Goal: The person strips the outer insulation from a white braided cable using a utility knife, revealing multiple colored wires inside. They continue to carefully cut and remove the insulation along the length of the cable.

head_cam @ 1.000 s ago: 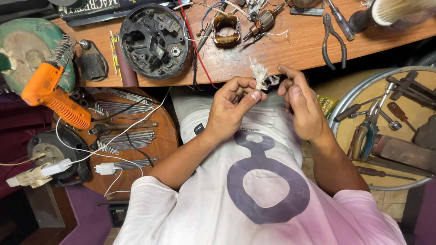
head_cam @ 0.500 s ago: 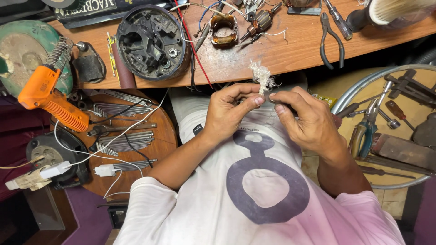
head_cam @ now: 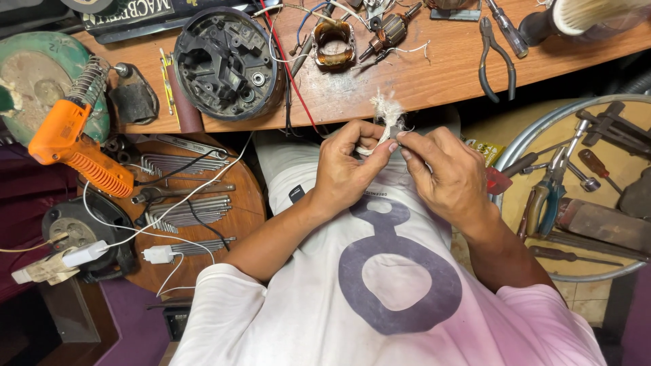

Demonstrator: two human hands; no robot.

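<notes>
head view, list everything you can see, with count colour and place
frayed fibre piece: one, whitish, pinched between both hands over the lap
round motor housing: one, black, on the wooden bench, far left of the hands
stator coil: one, copper-brown, on the bench
armature: one, copper and grey, bench top
pliers: one, dark handles, bench right
soldering gun: one, orange, left of the bench
hex keys: several, silver, on the round wooden stool
round metal tray: one, grey rim, right, holding screwdrivers and pliers
white plug: one, stool edge
shirt: one, white with purple print
left hand: fingers shut on the fibre piece
right hand: fingers shut on it too
</notes>
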